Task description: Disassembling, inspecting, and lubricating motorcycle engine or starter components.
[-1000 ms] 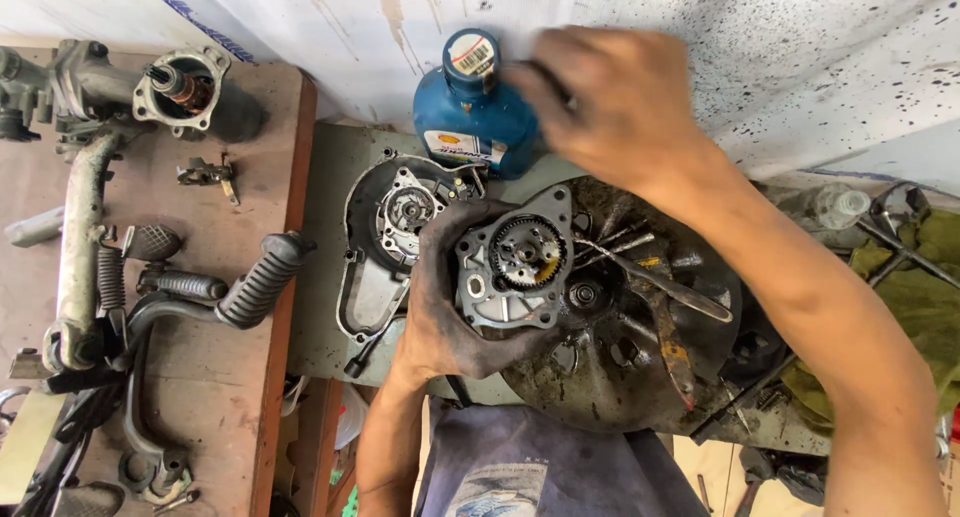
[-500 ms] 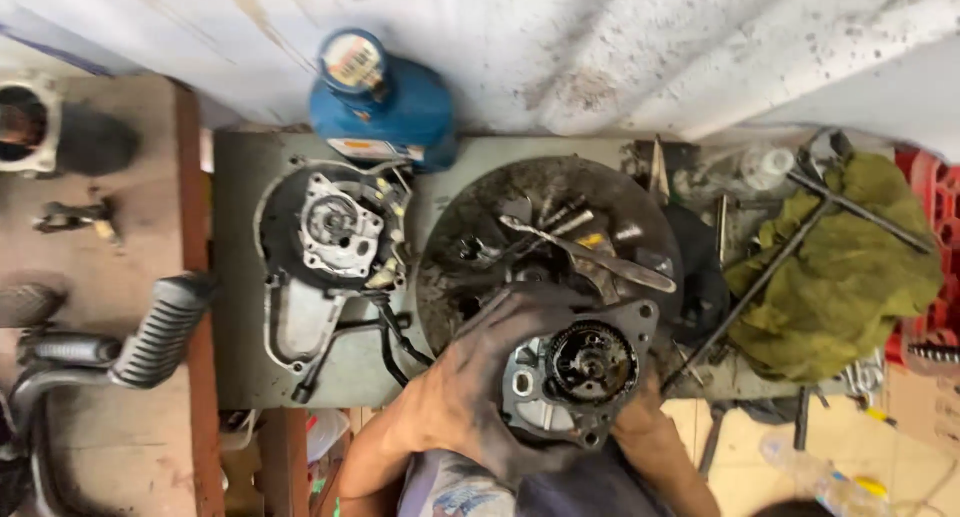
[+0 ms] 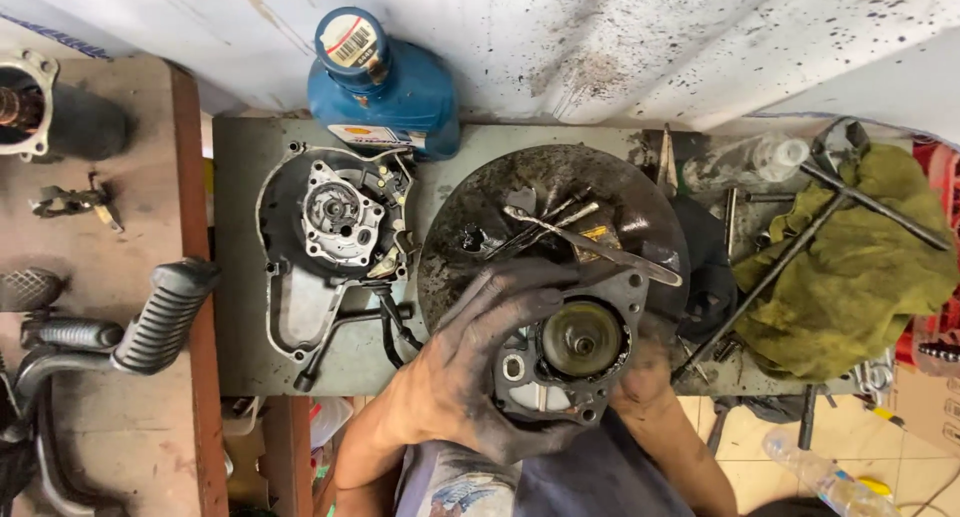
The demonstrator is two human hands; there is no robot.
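Observation:
My left hand (image 3: 480,362), black with grease, grips the left side of a dark engine cover plate (image 3: 570,352) that has a round brass-coloured hub in its middle. My right hand (image 3: 645,377) holds the same plate from its right and underneath, mostly hidden behind it. The plate is held just above the near edge of a greasy round metal pan (image 3: 470,217) with spanners and small parts lying in it.
A second engine cover with a coil (image 3: 335,227) lies on the grey bench (image 3: 235,327) left of the pan. A blue oil bottle (image 3: 375,82) stands at the back. A green rag (image 3: 850,267) and T-handle wrench (image 3: 775,277) lie right. Rubber footpegs (image 3: 160,317) rest on the wooden board left.
My right hand came down from the blue bottle's cap to the plate. Both hands brought the plate toward me, off the pan, and turned its hub side up.

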